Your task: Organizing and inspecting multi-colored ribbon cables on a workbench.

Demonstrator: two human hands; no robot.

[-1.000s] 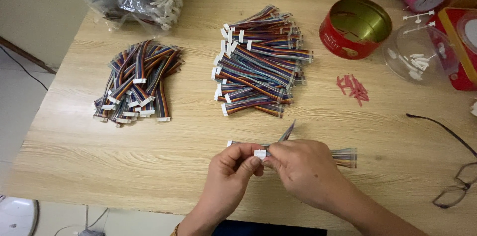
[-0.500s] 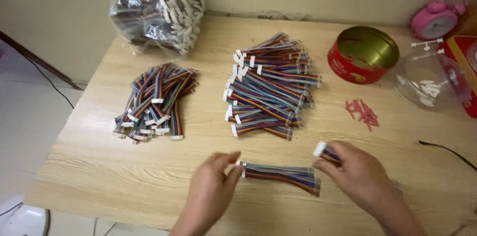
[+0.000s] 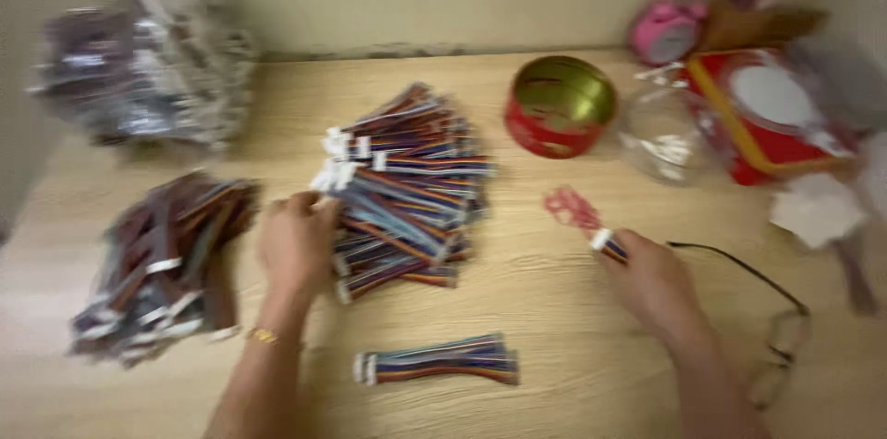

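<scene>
The frame was motion-blurred, so fine detail was limited. The left hand (image 3: 296,249) rested on the left edge of the central stack of multicoloured ribbon cables (image 3: 411,185), fingers curled at the white connector ends; whether they had closed on a cable could not be told. The right hand (image 3: 651,277) was closed around a small item with a white tip (image 3: 602,239), probably a short connector piece, just near of the red scrap pile (image 3: 571,208). One banded cable bundle (image 3: 434,360) lay alone on the wooden table (image 3: 554,347), near the person and between both forearms.

Judged step: a finished bundle was set down and a fresh cable was being picked from the central stack. The next move would call for separating a single cable by its connector without dragging neighbours off the stack.

A second cable heap (image 3: 162,263) lay at far left, a bagged lot (image 3: 148,74) behind it, and a red tin (image 3: 559,106) at far right.
</scene>
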